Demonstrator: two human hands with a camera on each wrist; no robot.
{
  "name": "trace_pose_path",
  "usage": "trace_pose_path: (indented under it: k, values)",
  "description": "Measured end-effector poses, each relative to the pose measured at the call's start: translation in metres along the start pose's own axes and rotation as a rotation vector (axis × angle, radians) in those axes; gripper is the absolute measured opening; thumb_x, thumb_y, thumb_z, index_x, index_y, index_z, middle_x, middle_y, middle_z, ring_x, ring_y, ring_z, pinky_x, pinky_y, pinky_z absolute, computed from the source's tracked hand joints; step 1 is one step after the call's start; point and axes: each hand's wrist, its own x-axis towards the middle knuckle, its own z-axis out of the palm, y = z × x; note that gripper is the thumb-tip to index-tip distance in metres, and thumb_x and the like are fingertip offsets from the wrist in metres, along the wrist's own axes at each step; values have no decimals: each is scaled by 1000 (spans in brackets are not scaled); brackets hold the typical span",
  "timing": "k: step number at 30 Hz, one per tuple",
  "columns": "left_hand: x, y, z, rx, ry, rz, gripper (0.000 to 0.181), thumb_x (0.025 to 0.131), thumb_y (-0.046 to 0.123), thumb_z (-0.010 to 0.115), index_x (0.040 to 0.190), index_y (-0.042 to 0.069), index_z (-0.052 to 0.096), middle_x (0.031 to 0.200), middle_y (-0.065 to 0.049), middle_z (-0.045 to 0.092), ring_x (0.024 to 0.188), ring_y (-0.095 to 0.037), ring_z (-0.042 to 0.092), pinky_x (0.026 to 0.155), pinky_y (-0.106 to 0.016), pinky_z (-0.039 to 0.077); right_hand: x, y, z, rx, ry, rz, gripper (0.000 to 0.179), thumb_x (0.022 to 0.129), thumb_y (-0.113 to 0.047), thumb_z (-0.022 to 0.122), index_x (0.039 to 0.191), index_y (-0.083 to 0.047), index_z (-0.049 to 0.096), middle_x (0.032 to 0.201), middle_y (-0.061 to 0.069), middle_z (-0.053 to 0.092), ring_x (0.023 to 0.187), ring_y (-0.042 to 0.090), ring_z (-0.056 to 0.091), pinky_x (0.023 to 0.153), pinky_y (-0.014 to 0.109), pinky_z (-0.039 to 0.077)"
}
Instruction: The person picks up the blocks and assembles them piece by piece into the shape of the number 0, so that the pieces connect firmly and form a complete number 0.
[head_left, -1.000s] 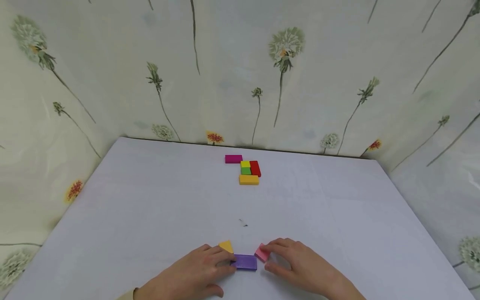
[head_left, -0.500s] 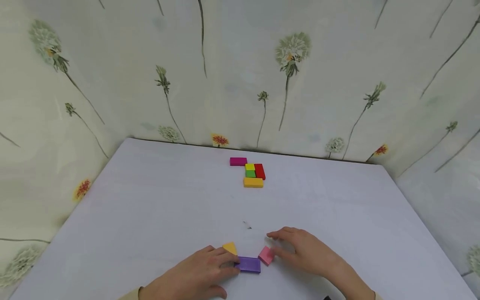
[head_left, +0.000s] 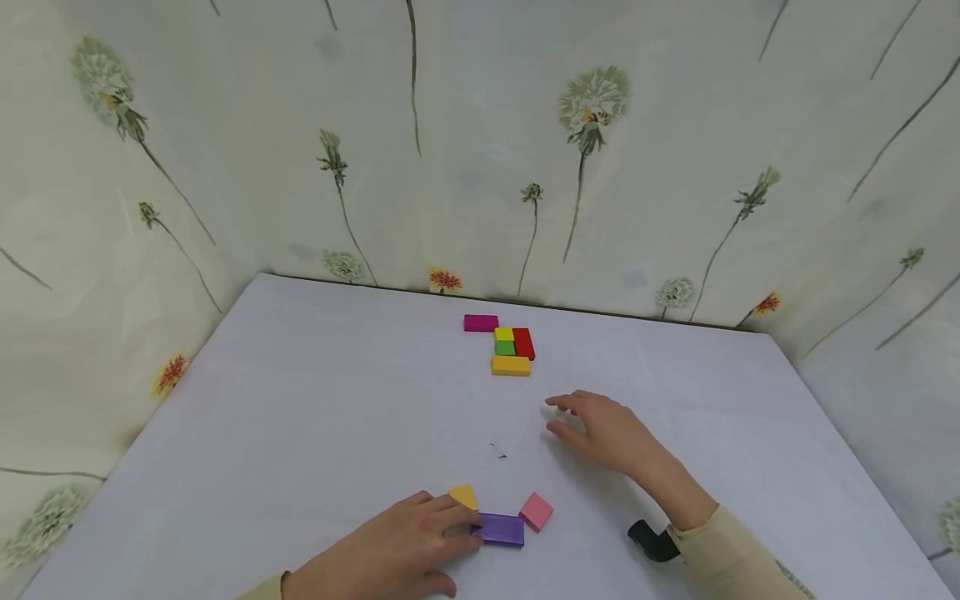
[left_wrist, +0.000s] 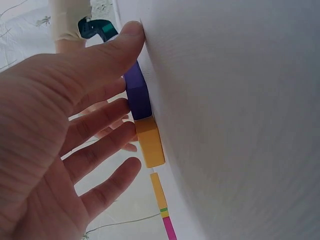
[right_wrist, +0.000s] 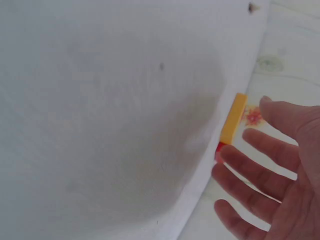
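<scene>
so the left hand is down low on the counter, thumb stuck out to the side, fingertips at the left end of the purple block. fingers are loose, resting against it rather than gripping. the right hand hangs over the counter further up, fingers spread and relaxed with nothing in them, shadow underneath.

the left wrist cam shows what the head cam mostly hides: those left fingers are fanned out, and the yellow block butts up against the end of the purple one. the right wrist cam has the orange bar and a bit of the red block beyond the right fingers.

in the head view the left fingers cover part of the yellow and purple blocks. the pink block sits turned at an angle by the purple one's right end, can't tell if they touch. up the far side, left to right: magenta block, small yellow block behind a green block, orange bar in front, then red. black thing by the right sleeve. flowery cloth behind everything.
</scene>
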Motion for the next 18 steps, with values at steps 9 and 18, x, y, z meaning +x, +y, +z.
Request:
trace_pose_path:
  k: [9,18]
  values:
    - [-3,-3,2,18,63,45,39,89,41,71,123,22,64,130,8,56,117,-5,50,84,-21,43,43,1,3,-124,59,-9,42,90,-31,71,126,-10,66,114,11,64,105,29,61,85,46,53]
    - [-3,-4,3,19,69,64,35,92,38,68,123,21,64,131,8,55,117,-5,50,83,-19,43,75,-2,14,-108,84,-2,44,91,-33,70,128,-8,65,115,14,60,104,28,59,83,42,54]
